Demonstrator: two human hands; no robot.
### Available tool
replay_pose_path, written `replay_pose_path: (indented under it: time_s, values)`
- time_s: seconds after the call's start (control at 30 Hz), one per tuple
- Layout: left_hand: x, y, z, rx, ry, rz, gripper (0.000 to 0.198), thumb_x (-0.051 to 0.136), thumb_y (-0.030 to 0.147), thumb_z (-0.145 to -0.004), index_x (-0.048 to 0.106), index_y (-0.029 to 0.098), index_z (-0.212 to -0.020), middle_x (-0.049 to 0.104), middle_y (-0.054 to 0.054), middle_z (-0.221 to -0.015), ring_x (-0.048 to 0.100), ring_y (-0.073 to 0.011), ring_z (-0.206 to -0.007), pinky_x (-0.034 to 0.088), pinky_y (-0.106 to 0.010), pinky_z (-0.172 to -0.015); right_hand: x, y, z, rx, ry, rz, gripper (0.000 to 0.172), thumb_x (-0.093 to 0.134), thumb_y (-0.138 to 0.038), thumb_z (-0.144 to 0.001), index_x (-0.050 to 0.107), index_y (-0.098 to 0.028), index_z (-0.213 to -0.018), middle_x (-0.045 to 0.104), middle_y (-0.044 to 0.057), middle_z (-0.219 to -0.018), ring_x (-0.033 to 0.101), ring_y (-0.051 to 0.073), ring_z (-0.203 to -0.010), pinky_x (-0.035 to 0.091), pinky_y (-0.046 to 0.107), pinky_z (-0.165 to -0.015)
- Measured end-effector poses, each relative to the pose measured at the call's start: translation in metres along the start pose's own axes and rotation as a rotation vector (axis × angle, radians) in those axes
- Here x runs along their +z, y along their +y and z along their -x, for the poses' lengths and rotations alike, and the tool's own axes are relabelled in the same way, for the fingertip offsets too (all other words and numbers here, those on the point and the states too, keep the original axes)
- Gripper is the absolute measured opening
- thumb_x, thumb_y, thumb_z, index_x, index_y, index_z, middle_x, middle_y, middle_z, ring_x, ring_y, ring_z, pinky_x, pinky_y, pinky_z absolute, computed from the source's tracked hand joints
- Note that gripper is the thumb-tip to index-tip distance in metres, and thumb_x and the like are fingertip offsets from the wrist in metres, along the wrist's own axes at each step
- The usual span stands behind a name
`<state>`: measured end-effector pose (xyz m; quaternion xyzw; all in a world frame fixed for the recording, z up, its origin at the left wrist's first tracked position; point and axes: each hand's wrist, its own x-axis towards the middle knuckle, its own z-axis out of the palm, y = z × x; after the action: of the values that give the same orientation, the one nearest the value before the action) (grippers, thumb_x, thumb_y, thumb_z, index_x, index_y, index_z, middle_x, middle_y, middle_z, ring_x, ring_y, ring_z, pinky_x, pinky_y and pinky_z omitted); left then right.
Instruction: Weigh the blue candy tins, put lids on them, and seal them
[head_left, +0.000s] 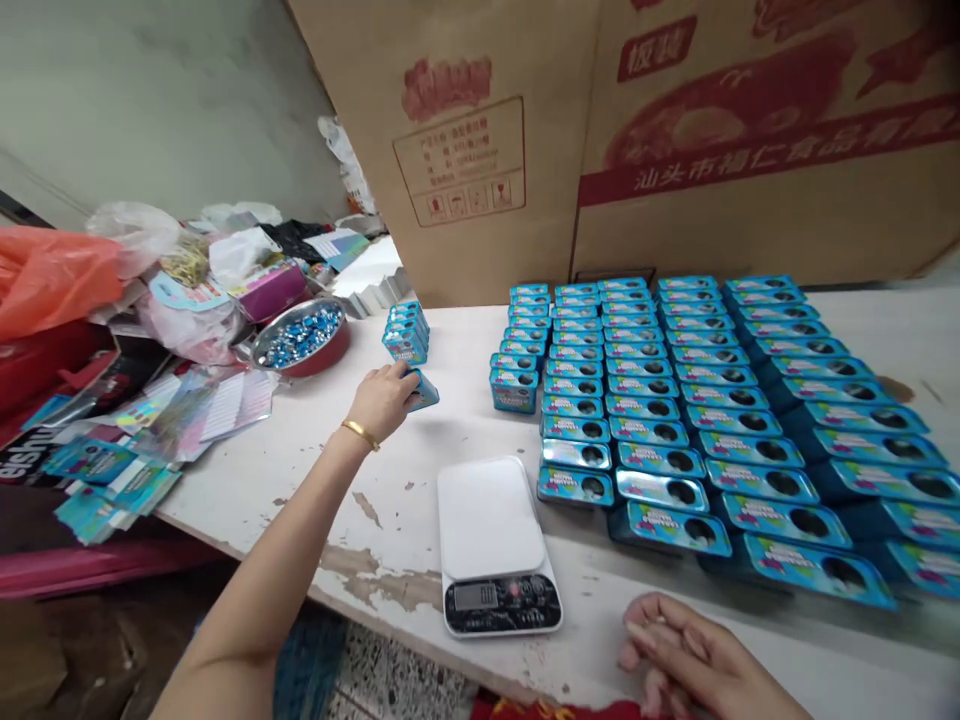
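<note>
My left hand (pixel 382 402) reaches to the back left of the table, its fingers closed on a small blue printed box (pixel 424 391). Just behind that box stands a short row of similar small blue boxes (pixel 405 340). At the front right, my right hand (pixel 667 650) hovers by the table edge with its fingers loosely curled and apart; nothing shows in it. Between the hands lies a white kitchen scale (pixel 491 520) with a black control panel; its plate is bare. Right of the scale, several columns of blue boxes with round dark holes in their tops (pixel 652 430) fill the table.
A large cardboard carton (pixel 480 240) stands along the back. To the left, a metal bowl (pixel 341 345) holds small blue-and-silver wrapped pieces. Around it are plastic bags (pixel 60 280), flat blue printed cards (pixel 97 470) and white stacked pieces (pixel 371 285). The table's front edge has peeling paint.
</note>
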<state>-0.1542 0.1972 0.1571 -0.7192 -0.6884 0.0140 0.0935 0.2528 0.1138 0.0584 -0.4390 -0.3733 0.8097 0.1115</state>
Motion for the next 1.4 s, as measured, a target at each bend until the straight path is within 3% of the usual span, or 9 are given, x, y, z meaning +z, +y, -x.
replay_pose_path:
  time_s: [0.13, 0.33, 0.43, 0.57, 0.67, 0.77, 0.97, 1.23, 1.4]
  values:
    - [-0.032, 0.072, 0.045, 0.194, 0.009, 0.193, 0.018, 0.051, 0.032, -0.087, 0.060, 0.020, -0.076, 0.056, -0.006, -0.084, 0.054, -0.0171, -0.072, 0.044, -0.031, -0.068, 0.005, -0.006, 0.004, -0.038, -0.060, 0.091, 0.047, 0.064, -0.064, -0.071, 0.050, -0.019, -0.079, 0.067, 0.003, -0.073, 0.060, 0.011, -0.048, 0.033, 0.018, -0.040]
    - [-0.028, 0.139, 0.071, 0.285, -0.076, 0.274, 0.013, 0.053, 0.029, -0.087, 0.057, 0.019, -0.079, 0.058, -0.005, -0.079, 0.054, -0.0170, -0.068, 0.043, -0.031, -0.064, 0.010, -0.009, 0.017, -0.139, -0.053, 0.180, 0.047, 0.060, -0.064, -0.075, 0.052, -0.017, -0.078, 0.063, 0.001, -0.061, 0.049, 0.008, -0.044, 0.036, 0.021, -0.046]
    - [-0.031, 0.137, 0.077, 0.235, -0.047, 0.324, 0.021, 0.059, 0.039, -0.084, 0.056, 0.019, -0.090, 0.061, -0.006, -0.088, 0.058, -0.0198, -0.079, 0.046, -0.034, -0.073, 0.009, -0.010, 0.023, -0.143, -0.028, 0.205, 0.050, 0.059, -0.066, -0.074, 0.053, -0.017, -0.076, 0.062, 0.001, -0.060, 0.047, 0.008, -0.044, 0.035, 0.021, -0.045]
    - [-0.026, 0.109, 0.103, -0.050, 0.214, 0.537, 0.035, 0.061, 0.047, -0.082, 0.054, 0.019, -0.102, 0.062, -0.007, -0.101, 0.059, -0.0197, -0.093, 0.047, -0.035, -0.083, 0.010, -0.012, 0.027, -0.137, -0.012, 0.243, 0.051, 0.060, -0.068, -0.072, 0.055, -0.017, -0.077, 0.060, 0.000, -0.059, 0.046, 0.008, -0.045, 0.035, 0.021, -0.043]
    - [0.004, 0.090, 0.139, -0.380, 0.341, 0.713, 0.025, 0.057, 0.041, -0.086, 0.055, 0.019, -0.095, 0.063, -0.004, -0.090, 0.060, -0.0146, -0.082, 0.049, -0.029, -0.075, 0.012, -0.010, 0.029, -0.113, -0.011, 0.282, 0.052, 0.060, -0.069, -0.070, 0.056, -0.017, -0.076, 0.057, -0.001, -0.058, 0.045, 0.008, -0.046, 0.034, 0.021, -0.044]
    - [0.050, 0.085, 0.178, -0.600, 0.286, 0.813, 0.025, 0.058, 0.042, -0.083, 0.056, 0.018, -0.091, 0.063, -0.002, -0.081, 0.058, -0.0118, -0.067, 0.048, -0.025, -0.063, 0.015, -0.008, 0.028, -0.091, -0.017, 0.319, 0.053, 0.060, -0.070, -0.069, 0.056, -0.018, -0.074, 0.054, -0.002, -0.057, 0.042, 0.008, -0.045, 0.031, 0.021, -0.043]
    - [0.106, 0.105, 0.213, -0.700, 0.286, 0.869, 0.026, 0.057, 0.038, -0.083, 0.058, 0.017, -0.097, 0.063, -0.004, -0.084, 0.060, -0.0144, -0.075, 0.052, -0.031, -0.072, 0.029, -0.030, 0.020, -0.277, 0.047, 0.432, 0.044, 0.058, -0.062, -0.077, 0.058, -0.018, -0.076, 0.044, -0.004, -0.056, 0.037, 0.008, -0.049, 0.029, 0.022, -0.046]
    - [0.106, 0.104, 0.206, -0.733, 0.282, 0.897, 0.025, 0.058, 0.037, -0.083, 0.060, 0.016, -0.096, 0.064, -0.004, -0.083, 0.058, -0.0134, -0.070, 0.051, -0.028, -0.066, 0.070, -0.088, -0.026, -0.745, 0.117, 0.554, 0.033, 0.058, -0.049, -0.084, 0.062, -0.016, -0.081, 0.056, 0.000, -0.070, 0.046, 0.011, -0.061, 0.036, 0.024, -0.057]
    - [0.077, 0.120, 0.193, -0.622, 0.447, 0.847, 0.024, 0.054, 0.035, -0.088, 0.060, 0.017, -0.102, 0.064, -0.006, -0.089, 0.060, -0.0145, -0.080, 0.051, -0.029, -0.074, 0.085, -0.095, -0.059, -0.824, 0.096, 0.690, 0.030, 0.055, -0.043, -0.086, 0.069, -0.016, -0.088, 0.064, 0.002, -0.069, 0.055, 0.014, -0.063, 0.042, 0.027, -0.061]
